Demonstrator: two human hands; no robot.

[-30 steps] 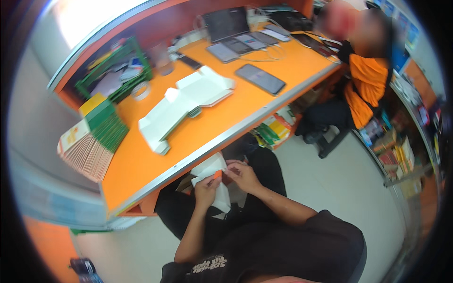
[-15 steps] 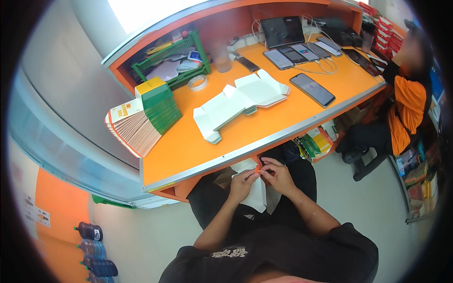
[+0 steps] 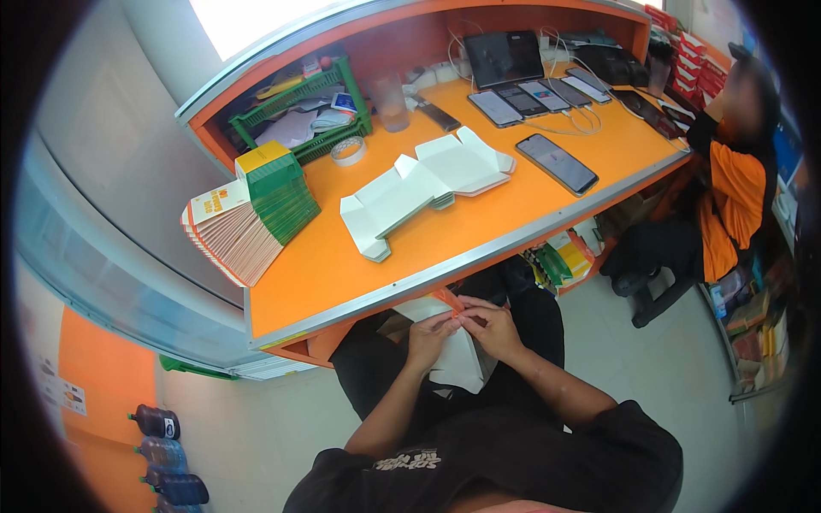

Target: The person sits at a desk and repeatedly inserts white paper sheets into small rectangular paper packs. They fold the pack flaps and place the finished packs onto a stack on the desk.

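Observation:
Over my lap, below the table's front edge, both hands meet at a small orange flap. My left hand is closed, pinching it from the left with thumb and fingertips. On the other side my right hand pinches it too, fingers bent close to the left ones. Beneath the hands a white cardboard box blank rests on my lap, partly covered by them. I cannot tell for sure whether the flap is joined to this blank. A stack of flat white box blanks lies on the table.
Folded green, yellow and white cartons stand fanned at the orange table's left. Behind are a tape roll, a green basket and a plastic cup. Phones and a tablet lie right; a person sits beyond.
The whole view has shifted slightly, moving the scene a little left. My hands have turned slightly at the fold, and more of the orange flap shows above my fingertips.

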